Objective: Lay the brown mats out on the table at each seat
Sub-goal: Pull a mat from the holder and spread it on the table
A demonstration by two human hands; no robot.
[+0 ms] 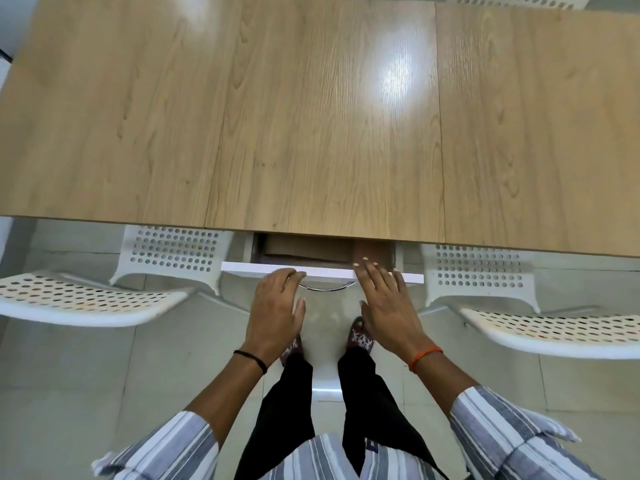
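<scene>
A white drawer (325, 271) under the wooden table (311, 116) is pulled partly out. Inside lie brown mats (304, 251), mostly hidden under the table edge. My left hand (273, 306) curls its fingers round the left end of the drawer's metal handle (323, 288). My right hand (384, 299) has straight fingers that reach over the drawer front, with the fingertips above the mats. It holds nothing.
Two white perforated chairs stand at the table's near side, one on the left (104, 292) and one on the right (536, 313). Another white chair (519, 0) shows at the far edge. My feet stand on the tiled floor (104, 375) between the near chairs.
</scene>
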